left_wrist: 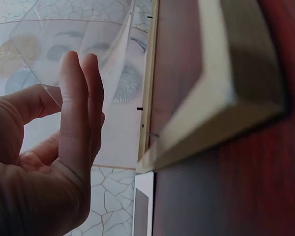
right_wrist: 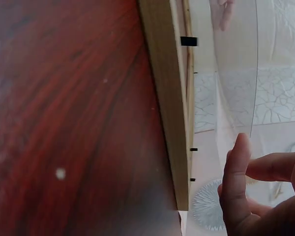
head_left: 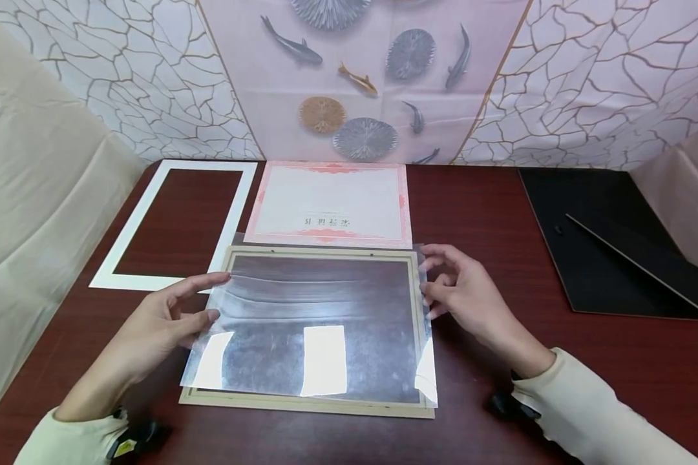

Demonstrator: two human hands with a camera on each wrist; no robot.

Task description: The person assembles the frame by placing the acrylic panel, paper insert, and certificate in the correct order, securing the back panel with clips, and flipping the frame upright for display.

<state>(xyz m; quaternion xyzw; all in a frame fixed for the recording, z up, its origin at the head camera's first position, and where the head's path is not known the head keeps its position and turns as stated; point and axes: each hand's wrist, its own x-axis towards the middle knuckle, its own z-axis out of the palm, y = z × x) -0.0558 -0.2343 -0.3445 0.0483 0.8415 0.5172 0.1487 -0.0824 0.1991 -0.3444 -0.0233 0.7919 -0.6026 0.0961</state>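
Observation:
A clear plastic sheet spans both hands, bowed slightly and throwing bright reflections. My left hand pinches its left edge between thumb and fingers. At the opposite edge, my right hand grips the sheet with thumb and fingertips. Beneath it lies a pale wooden picture frame, whose small dark tabs show in the right wrist view. Both wrist views show the sheet raised above the frame. In the head view it overlaps most of the frame's opening.
A white mat border lies at the back left. Behind the frame is a certificate with a pink patterned border. On the right are a black backing board and its raised stand flap. A patterned cloth hangs behind the table.

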